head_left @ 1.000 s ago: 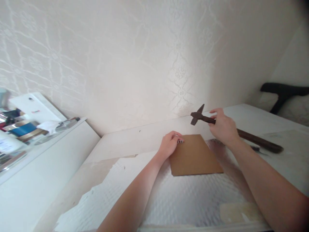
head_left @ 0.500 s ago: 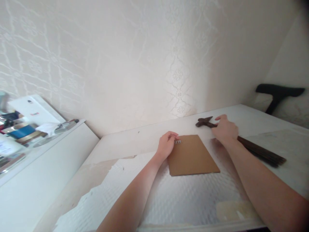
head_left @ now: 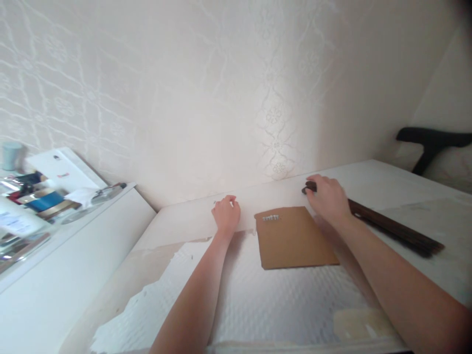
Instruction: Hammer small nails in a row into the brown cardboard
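A brown cardboard sheet [head_left: 295, 239] lies flat on the white table [head_left: 368, 177], with a short row of small metal pieces [head_left: 271, 217] on its far left corner. My left hand [head_left: 225, 215] is left of the sheet near the wall, fingers curled together in a pinch; what they hold, if anything, is too small to make out. My right hand [head_left: 328, 199] rests at the sheet's far right corner, fingers closed over the head end of a dark hammer [head_left: 391, 227]. The hammer lies on the table, its long handle running off to the right.
White textured padding [head_left: 280, 300] covers the near part of the table under the sheet. A white cabinet [head_left: 73, 231] on the left carries clutter, including a blue roll [head_left: 46, 200]. A black chair arm [head_left: 431, 140] stands at the far right. The patterned wall is close behind.
My right hand has brought the raised hammer down flat onto the table. My left hand left the sheet's corner and moved left toward the wall, leaving the small metal pieces on the sheet.
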Demonstrator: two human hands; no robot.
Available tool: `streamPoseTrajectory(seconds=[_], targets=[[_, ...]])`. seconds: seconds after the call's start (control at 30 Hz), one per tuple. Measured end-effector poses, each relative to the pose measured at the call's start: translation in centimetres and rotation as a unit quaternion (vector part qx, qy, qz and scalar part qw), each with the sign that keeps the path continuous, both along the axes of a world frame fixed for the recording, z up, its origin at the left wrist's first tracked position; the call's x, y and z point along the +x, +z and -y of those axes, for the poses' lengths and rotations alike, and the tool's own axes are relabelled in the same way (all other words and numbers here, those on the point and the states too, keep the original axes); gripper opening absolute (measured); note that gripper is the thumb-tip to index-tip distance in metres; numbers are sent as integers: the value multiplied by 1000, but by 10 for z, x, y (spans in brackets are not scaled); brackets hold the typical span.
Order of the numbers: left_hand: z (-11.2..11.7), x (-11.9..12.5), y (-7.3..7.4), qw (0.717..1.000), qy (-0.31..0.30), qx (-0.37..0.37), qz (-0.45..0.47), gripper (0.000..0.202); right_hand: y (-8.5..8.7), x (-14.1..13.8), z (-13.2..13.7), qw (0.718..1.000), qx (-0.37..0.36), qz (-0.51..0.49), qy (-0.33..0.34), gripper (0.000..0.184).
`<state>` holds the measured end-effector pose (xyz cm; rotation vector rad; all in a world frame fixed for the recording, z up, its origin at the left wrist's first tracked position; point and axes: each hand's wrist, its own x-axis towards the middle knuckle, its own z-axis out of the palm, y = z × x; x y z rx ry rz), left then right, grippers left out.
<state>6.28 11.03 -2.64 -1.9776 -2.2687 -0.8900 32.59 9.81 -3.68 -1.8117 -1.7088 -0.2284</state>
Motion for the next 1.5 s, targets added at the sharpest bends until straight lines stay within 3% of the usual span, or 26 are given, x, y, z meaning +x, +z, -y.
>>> streamPoseTrajectory(seconds=[0.1, 0.23, 0.33, 0.4, 0.73, 1.0, 1.5], targets=[[-2, -24, 1, 995, 55, -8, -89, 36, -6, -16, -2, 989, -6, 31, 145, 35], [-8, -50, -5, 988, 74, -84, -107, 44, -15, -26, -2, 972, -56, 42, 223, 37], [-11, -57, -9, 979, 60, -163, -110, 48, -17, -26, -1, 968, -88, 40, 232, 36], [-13, -58, -10, 976, 48, -176, -116, 50, -16, -26, 0, 967, -96, 40, 233, 36], [-16, -57, -12, 986, 46, -128, -96, 43, -12, -27, 0, 964, -108, 38, 238, 35], [-12, -52, -4, 986, 68, -70, -133, 31, -13, -27, -1, 963, -110, 43, 242, 34], [-13, -51, -5, 987, 54, -75, -133, 28, -15, -25, -3, 961, -108, 49, 250, 30]])
